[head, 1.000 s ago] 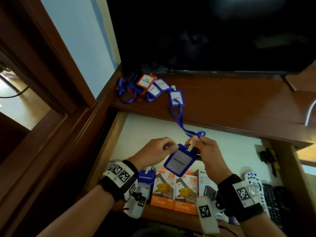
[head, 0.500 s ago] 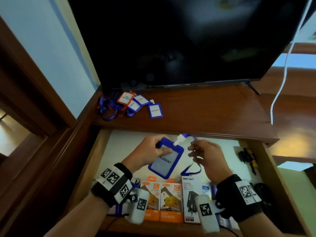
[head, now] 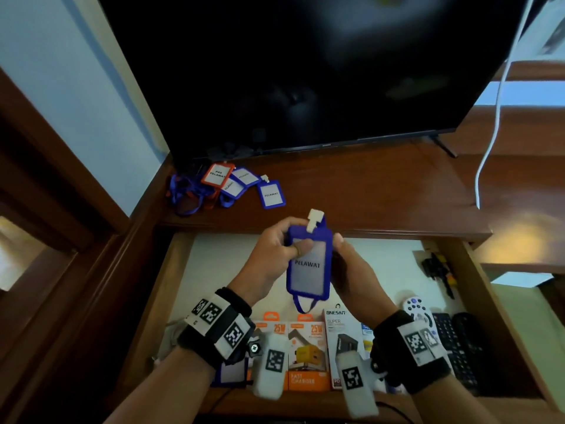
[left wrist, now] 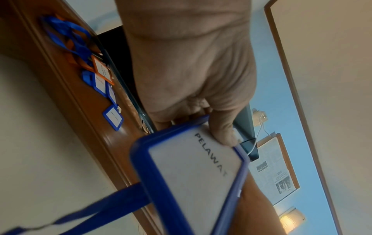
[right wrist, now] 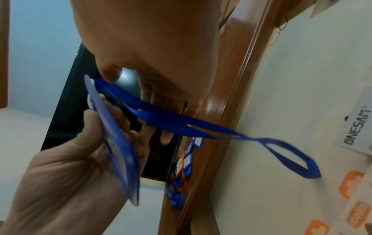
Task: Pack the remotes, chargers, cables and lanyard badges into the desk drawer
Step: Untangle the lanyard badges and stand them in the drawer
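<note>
A blue lanyard badge marked PELAWAT stands upright above the open drawer. My left hand grips its left edge, thumb on the card face. Just right of and behind the badge, my right hand holds the folded blue strap between thumb and fingers. One strap loop hangs below the badge. Several more badges with tangled straps lie on the desk top at the back left. Charger boxes, a white remote and black remotes lie in the drawer.
A dark TV stands at the back of the desk top. A white cable hangs at the right. A black cable bundle sits in the drawer's far right corner. Bare white lining shows at the drawer's back left.
The badge has come up from over the drawer and turned upright. My right hand has gathered the strap behind it, where before it hung loose from the desk.
</note>
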### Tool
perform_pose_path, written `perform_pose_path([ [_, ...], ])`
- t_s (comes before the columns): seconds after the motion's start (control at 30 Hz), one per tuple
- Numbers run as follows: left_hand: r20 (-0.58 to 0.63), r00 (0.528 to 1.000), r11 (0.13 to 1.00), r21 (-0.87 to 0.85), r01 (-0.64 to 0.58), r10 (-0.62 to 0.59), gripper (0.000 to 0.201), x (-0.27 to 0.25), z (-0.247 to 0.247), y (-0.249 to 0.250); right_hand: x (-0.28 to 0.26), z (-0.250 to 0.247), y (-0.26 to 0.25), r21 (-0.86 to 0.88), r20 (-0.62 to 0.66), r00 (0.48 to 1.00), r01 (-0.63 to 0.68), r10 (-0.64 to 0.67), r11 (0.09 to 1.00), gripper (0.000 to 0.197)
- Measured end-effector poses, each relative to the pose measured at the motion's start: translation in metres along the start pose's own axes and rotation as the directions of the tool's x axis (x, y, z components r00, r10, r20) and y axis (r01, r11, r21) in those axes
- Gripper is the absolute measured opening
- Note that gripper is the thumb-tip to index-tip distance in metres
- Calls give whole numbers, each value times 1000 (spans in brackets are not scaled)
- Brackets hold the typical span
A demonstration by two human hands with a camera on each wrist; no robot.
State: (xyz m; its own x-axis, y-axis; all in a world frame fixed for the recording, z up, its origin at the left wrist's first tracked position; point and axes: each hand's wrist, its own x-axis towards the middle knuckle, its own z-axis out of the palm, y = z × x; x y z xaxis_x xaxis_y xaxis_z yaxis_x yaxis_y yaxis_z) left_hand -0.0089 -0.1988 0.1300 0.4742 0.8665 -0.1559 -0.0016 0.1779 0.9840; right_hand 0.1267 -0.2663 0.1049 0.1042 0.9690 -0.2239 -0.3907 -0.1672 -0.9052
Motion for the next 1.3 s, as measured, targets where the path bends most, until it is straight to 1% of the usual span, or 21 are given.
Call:
perform_pose_path([
  [0.07, -121, 993, 994, -106, -5, -8, 22, 2, -1, -2, -2, 1, 3, -67, 72, 997, 2, 3, 998, 41],
  [0.13, -204, 979, 989, -150, -15, -16, 23, 2, -3, -4, -4, 2, 5, -144, 109, 994, 5, 11, 990, 35],
  [0.2, -251, 968, 990, -141, -5, -31, 24, 2, -5, -5, -5, 4, 6, -225, 102, 995, 23, 0, 974, 23],
  [0.3, -268, 961, 993, -111, 37, -65, 26, 3, -13, -8, -4, 1, 7, -301, 94, 996, 27, 1, 953, 22],
  [0.37, -238, 967, 995, -56, 80, -91, 31, 4, -23, -8, -4, -1, 6, -342, 94, 996, 23, 10, 939, 22],
  [0.43, -180, 976, 992, 16, 126, -121, 39, 4, -35, -3, -5, -4, 4, -377, 118, 993, 25, 21, 926, 23],
  [0.53, -39, 988, 972, 179, 156, -151, 56, 4, -52, 9, -5, -6, -2, -423, 174, 982, 14, 67, 906, 21],
  [0.6, 60, 980, 944, 287, 166, -190, 63, 4, -61, 19, -4, -6, -5, -451, 194, 975, -6, 105, 892, 20],
  [0.63, 102, 973, 922, 353, 161, -209, 60, 5, -64, 24, -4, -5, -7, -467, 195, 974, -14, 118, 884, 20],
  [0.67, 135, 966, 886, 441, 141, -220, 52, 6, -66, 28, -4, -5, -8, -479, 196, 973, -15, 124, 878, 20],
  [0.73, 167, 961, 781, 620, 71, -220, 32, 6, -69, 32, -3, -5, -10, -495, 184, 977, -6, 112, 869, 21],
  [0.8, 183, 957, 705, 709, 30, -225, 18, 5, -68, 33, -1, -7, -9, -505, 157, 984, 9, 81, 863, 26],
  [0.87, 210, 943, 697, 717, 30, -257, 14, 4, -68, 30, -1, -10, -6, -489, 150, 987, 19, 63, 872, 33],
  [0.93, 248, 921, 723, 689, 52, -302, 19, 3, -69, 26, -2, -12, -3, -457, 138, 988, -3, 74, 889, 34],
  [1.0, 291, 890, 724, 687, 60, -350, 23, 0, -70, 23, -4, -13, -3, -430, 129, 987, -35, 99, 902, 28],
  [1.07, 318, 871, 719, 693, 55, -374, 20, -2, -69, 19, -6, -13, -1, -389, 122, 986, -59, 115, 919, 22],
  [1.13, 309, 881, 735, 675, 62, -358, 14, -4, -67, 15, -6, -14, 1, -319, 79, 991, -73, 103, 945, 21],
  [1.2, 271, 906, 758, 648, 77, -324, 16, -4, -67, 13, -5, -14, 5, -268, 12, 997, -73, 79, 961, 30],
  [1.27, 222, 931, 774, 626, 92, -290, 18, -3, -68, 13, -3, -13, 8, -280, -27, 998, -62, 56, 958, 42],
  [1.3, 199, 942, 786, 611, 95, -269, 16, -3, -69, 13, -3, -13, 9, -286, -27, 998, -58, 53, 957, 43],
])
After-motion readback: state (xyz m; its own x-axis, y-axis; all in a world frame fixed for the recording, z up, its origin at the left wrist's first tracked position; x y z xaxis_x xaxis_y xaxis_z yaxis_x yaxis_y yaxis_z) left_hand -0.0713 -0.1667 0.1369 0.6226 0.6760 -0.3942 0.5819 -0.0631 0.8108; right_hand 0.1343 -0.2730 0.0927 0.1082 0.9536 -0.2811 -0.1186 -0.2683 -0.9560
